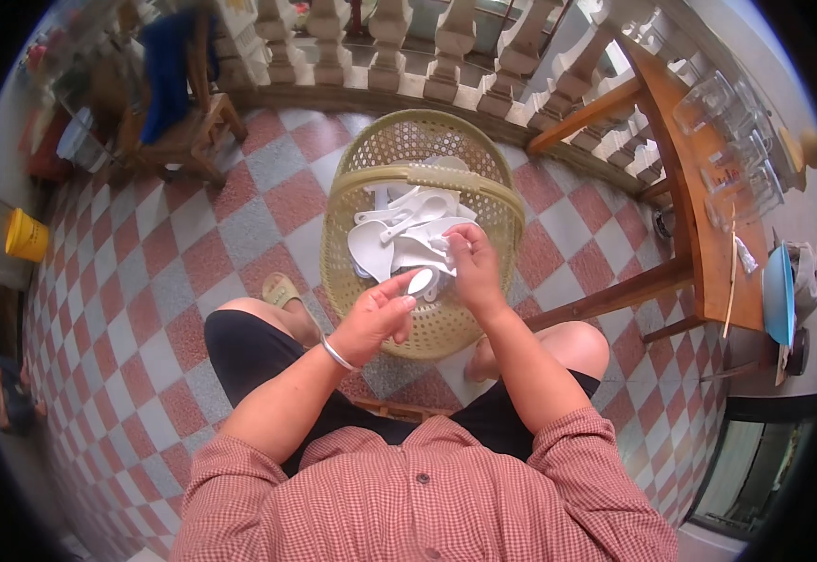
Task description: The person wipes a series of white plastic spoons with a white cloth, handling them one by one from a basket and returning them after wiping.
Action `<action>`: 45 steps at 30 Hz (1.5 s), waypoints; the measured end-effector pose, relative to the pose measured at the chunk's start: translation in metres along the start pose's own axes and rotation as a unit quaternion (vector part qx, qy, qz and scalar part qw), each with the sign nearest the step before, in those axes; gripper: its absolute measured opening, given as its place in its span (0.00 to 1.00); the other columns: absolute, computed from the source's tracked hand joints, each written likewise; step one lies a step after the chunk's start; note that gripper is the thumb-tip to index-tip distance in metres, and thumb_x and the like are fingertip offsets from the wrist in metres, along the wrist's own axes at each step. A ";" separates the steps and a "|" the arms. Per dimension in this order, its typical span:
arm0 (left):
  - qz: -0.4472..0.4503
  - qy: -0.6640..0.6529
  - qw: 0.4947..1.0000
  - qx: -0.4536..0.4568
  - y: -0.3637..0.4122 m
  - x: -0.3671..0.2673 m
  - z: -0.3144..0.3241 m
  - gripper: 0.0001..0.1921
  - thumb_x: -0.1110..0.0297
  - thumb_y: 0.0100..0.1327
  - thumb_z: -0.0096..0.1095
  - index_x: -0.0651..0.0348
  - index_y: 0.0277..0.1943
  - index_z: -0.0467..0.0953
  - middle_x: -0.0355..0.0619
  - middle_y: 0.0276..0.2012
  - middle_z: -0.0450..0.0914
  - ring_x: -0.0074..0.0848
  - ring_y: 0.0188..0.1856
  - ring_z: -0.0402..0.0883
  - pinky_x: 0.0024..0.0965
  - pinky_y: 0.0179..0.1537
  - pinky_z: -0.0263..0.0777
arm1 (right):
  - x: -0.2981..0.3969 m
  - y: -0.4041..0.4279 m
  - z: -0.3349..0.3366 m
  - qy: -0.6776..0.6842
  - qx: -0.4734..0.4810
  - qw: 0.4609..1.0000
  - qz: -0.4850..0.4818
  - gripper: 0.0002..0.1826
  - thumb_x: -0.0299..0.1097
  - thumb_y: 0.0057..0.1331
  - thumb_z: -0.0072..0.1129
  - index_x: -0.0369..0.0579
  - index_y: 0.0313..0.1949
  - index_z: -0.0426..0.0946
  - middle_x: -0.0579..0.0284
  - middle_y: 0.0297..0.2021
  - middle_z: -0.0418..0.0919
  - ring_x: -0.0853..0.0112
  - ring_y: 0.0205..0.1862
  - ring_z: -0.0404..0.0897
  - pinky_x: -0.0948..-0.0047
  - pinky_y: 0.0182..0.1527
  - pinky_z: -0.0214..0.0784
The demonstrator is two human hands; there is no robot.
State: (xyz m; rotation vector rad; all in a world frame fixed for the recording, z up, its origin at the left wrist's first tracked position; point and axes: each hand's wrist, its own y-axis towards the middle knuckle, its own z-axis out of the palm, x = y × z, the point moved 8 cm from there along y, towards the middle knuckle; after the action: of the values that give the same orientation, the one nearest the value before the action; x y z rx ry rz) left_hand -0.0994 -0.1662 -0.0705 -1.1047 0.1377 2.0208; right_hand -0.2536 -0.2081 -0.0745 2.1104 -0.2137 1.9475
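Note:
My left hand, with a silver bangle at its wrist, pinches a small white spoon between thumb and fingers. Just right of it, my right hand is closed on a crumpled white cloth or tissue; its exact material is unclear. Both hands are over an oval woven bamboo basket whose handle arches across its far half. Inside lies a pile of white plastic-looking pieces, among them a broad rounded scoop and long-handled spoons. Some pieces are hidden beneath others.
A wooden table at the right holds glass mugs, chopsticks and a light-blue basin. A wooden chair with blue cloth stands at the far left, near a yellow bucket. Balusters line the far edge. Another person is at the left.

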 end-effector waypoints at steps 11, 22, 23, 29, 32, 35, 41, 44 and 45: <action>0.015 0.069 0.997 -0.025 -0.012 0.002 -0.011 0.26 0.73 0.60 0.55 0.64 0.62 0.62 0.33 0.20 0.68 0.15 0.21 0.66 0.18 0.23 0.60 | 0.035 -0.020 0.037 -0.219 0.086 0.954 -0.187 0.05 0.31 0.60 0.51 0.43 0.31 0.72 0.52 0.32 0.72 0.56 0.38 0.68 0.61 0.44 0.60; -0.049 0.035 0.997 -0.056 -0.001 0.026 -0.022 0.16 0.66 0.66 0.48 0.64 0.53 0.67 0.33 0.17 0.61 0.18 0.19 0.64 0.22 0.24 0.61 | 0.072 -0.043 0.045 -0.185 0.110 0.940 -0.265 0.06 0.31 0.62 0.50 0.43 0.31 0.71 0.50 0.30 0.71 0.54 0.37 0.69 0.60 0.42 0.61; -0.051 0.038 0.995 -0.071 -0.002 0.023 -0.022 0.16 0.66 0.66 0.48 0.64 0.53 0.67 0.33 0.17 0.61 0.18 0.19 0.64 0.22 0.24 0.61 | 0.062 -0.041 0.049 -0.248 0.130 0.921 -0.270 0.06 0.32 0.62 0.49 0.43 0.30 0.71 0.50 0.29 0.71 0.54 0.37 0.69 0.60 0.41 0.61; -0.056 -0.103 0.989 0.085 -0.006 0.001 0.011 0.22 0.60 0.70 0.40 0.61 0.62 0.60 0.32 0.14 0.56 0.18 0.19 0.62 0.22 0.24 0.56 | -0.005 0.003 0.005 -0.024 0.017 1.000 -0.007 0.10 0.35 0.66 0.46 0.42 0.32 0.71 0.52 0.27 0.71 0.57 0.33 0.70 0.63 0.38 0.62; -0.060 -0.125 0.990 0.005 -0.002 0.008 -0.005 0.21 0.58 0.71 0.37 0.59 0.61 0.62 0.32 0.13 0.55 0.18 0.18 0.60 0.23 0.24 0.56 | 0.019 -0.011 0.014 0.036 0.019 0.999 -0.005 0.10 0.35 0.66 0.46 0.40 0.32 0.70 0.52 0.28 0.70 0.59 0.33 0.70 0.65 0.39 0.63; -0.100 -0.075 0.991 -0.043 -0.003 0.024 -0.013 0.20 0.57 0.71 0.36 0.59 0.58 0.64 0.33 0.13 0.57 0.18 0.18 0.60 0.23 0.24 0.56 | 0.061 -0.035 0.034 -0.083 0.074 0.980 -0.166 0.08 0.33 0.64 0.50 0.42 0.32 0.70 0.53 0.30 0.70 0.59 0.35 0.70 0.65 0.41 0.62; -0.096 -0.056 0.994 0.011 -0.005 0.021 -0.006 0.20 0.56 0.71 0.35 0.61 0.56 0.65 0.33 0.13 0.57 0.19 0.17 0.59 0.22 0.22 0.56 | 0.058 -0.022 0.041 -0.235 0.085 0.940 -0.233 0.07 0.32 0.61 0.49 0.43 0.29 0.69 0.50 0.29 0.69 0.53 0.35 0.68 0.60 0.40 0.59; -0.066 -0.063 0.995 0.051 -0.004 0.007 0.008 0.21 0.56 0.72 0.34 0.61 0.58 0.63 0.33 0.13 0.57 0.18 0.16 0.59 0.22 0.21 0.55 | 0.026 -0.005 0.015 -0.180 0.034 0.974 -0.136 0.10 0.35 0.66 0.45 0.42 0.31 0.70 0.49 0.30 0.70 0.53 0.36 0.68 0.60 0.40 0.60; -0.065 -0.064 0.995 0.049 -0.004 0.006 0.007 0.21 0.56 0.72 0.34 0.61 0.58 0.63 0.33 0.13 0.57 0.18 0.16 0.59 0.22 0.21 0.55 | 0.020 -0.002 0.011 -0.132 0.015 0.989 -0.067 0.12 0.36 0.67 0.44 0.42 0.31 0.70 0.48 0.30 0.70 0.53 0.36 0.69 0.60 0.41 0.60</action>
State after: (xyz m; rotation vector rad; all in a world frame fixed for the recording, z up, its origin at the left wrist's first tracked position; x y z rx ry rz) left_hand -0.1025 -0.1565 -0.0702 -0.8979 0.0960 1.9396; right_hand -0.2410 -0.2082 -0.0553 2.3341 -0.0896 1.6051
